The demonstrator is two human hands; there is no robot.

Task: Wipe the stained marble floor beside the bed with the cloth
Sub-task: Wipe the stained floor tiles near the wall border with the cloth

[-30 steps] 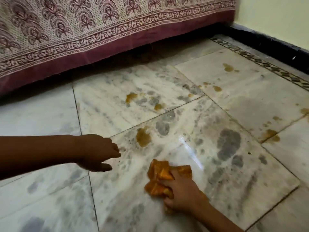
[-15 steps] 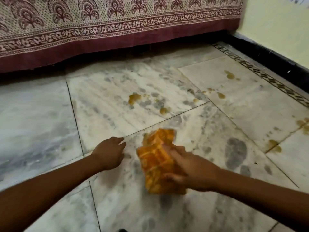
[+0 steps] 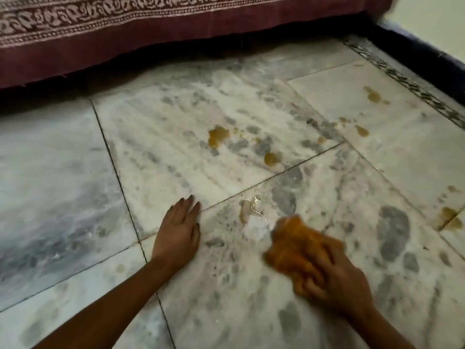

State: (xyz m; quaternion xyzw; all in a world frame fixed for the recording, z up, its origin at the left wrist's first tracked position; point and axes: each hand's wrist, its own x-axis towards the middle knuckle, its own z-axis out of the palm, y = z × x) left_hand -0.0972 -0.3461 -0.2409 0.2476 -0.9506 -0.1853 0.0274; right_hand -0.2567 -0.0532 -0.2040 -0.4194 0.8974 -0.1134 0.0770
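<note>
Cloth (image 3: pixel 294 245), orange and bunched up, sits gripped by the right hand (image 3: pixel 337 280) on the marble floor (image 3: pixel 163 157) just right of a wet smear (image 3: pixel 251 210), left hand (image 3: pixel 177 230) lies flat with fingers (image 3: pixel 189 203) straight, and 2 brownish stains (image 3: pixel 217 136) sit nearer the bed (image 3: pixel 176 34).

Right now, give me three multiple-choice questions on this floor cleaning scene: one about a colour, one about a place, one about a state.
1. What colour is the cloth?
A blue
B orange
C white

2. Where is the left hand?
A on the cloth
B flat on the floor
C raised in the air

3. What state is the right hand in?
A open and idle
B gripping the cloth
C clenched, holding nothing

Answers:
1 B, the bunched cloth is plainly orange.
2 B, its palm and straight fingers lie on the floor.
3 B, its fingers curl round the cloth, down on the floor.
</note>
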